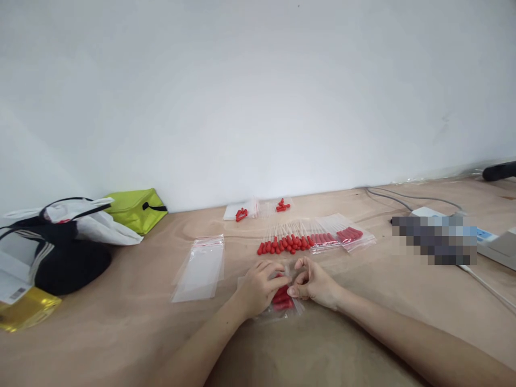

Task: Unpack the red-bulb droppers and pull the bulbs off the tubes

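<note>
A clear zip bag (298, 307) holding several red-tipped sticks (282, 302) lies on the table in front of me. My left hand (260, 287) rests over its left side, fingers apart and lightly curved, with red tips showing between them. At the bag's right edge, my right hand (316, 285) has thumb and forefinger curled together on the plastic. Just beyond my hands is a row of loose pale sticks with red bulb tips (286, 243). Two filled bags (350, 235) overlap at the row's right end. A stack of flat, clear zip bags (199, 269) lies to the left.
At the wall lie small bags (264, 208) with red pieces (241, 214). On the left are a black cap (72, 263), a white plastic bag (108, 226), a lime-green pouch (135, 209) and a yellow packet (30, 309). A blurred dark object (435, 239) and cables (415, 196) are on the right.
</note>
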`<state>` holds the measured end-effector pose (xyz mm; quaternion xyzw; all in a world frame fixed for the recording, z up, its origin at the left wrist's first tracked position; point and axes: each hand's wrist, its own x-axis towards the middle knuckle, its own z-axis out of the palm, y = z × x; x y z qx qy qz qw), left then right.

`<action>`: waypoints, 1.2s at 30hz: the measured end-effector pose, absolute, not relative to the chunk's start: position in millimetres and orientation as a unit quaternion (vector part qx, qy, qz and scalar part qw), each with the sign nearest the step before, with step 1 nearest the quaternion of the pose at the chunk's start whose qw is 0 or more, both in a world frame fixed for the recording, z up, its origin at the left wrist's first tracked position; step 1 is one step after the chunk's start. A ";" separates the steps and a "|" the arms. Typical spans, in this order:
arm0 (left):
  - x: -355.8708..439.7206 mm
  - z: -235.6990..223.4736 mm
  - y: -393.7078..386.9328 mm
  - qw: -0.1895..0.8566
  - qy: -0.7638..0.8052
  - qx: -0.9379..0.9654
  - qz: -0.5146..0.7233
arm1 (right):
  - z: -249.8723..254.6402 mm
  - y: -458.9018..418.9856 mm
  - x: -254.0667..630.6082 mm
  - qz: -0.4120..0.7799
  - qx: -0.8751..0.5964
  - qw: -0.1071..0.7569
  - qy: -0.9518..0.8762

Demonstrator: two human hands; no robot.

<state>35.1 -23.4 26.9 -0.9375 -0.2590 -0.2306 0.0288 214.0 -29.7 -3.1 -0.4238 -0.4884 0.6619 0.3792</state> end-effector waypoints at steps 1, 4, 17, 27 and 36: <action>36.8 26.2 -21.4 0.042 -0.246 -0.937 -0.245 | -2.6 -30.0 214.4 0.663 -0.420 0.377 -0.492; 41.2 24.9 -17.0 0.069 -0.217 -0.937 -0.265 | -1.8 -30.5 215.4 0.664 -0.408 0.376 -0.502; 42.1 22.5 -17.1 0.023 -0.217 -0.943 -0.251 | 1.5 -30.3 229.9 0.635 -0.365 0.299 -0.612; 39.0 19.2 -15.7 0.036 -0.223 -0.948 -0.225 | -2.8 -28.7 232.8 0.015 -0.227 0.347 -0.910; 36.4 22.9 -12.3 0.151 -0.112 -0.968 -0.168 | -1.2 -28.1 233.1 -0.143 -0.174 0.281 -0.933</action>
